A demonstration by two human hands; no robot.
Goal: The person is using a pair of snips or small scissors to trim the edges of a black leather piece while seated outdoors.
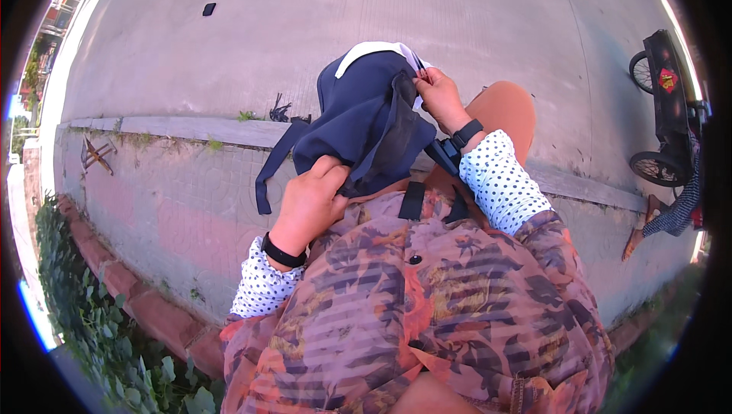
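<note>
A navy cloth item (343,105) with dark straps, bag-like in shape, lies bunched over my lap. White material (370,49) shows along its far edge. My left hand (309,200) is closed on the near left part of the cloth, its fingertips partly hidden in the folds. At the far right edge my right hand (442,97) is closed in a pinch. Between its fingertips is a thin dark thing, too small to name, next to the white material. A navy strap (274,166) hangs down on the left.
A kerb (183,128) runs between paving and the grey road. On the road lies a small black object (209,9). A wooden frame (97,156) is on the left paving. At the right stands a wheeled cart (663,101), with another person's leg (671,216) near it. Leafy plants (114,338) grow lower left.
</note>
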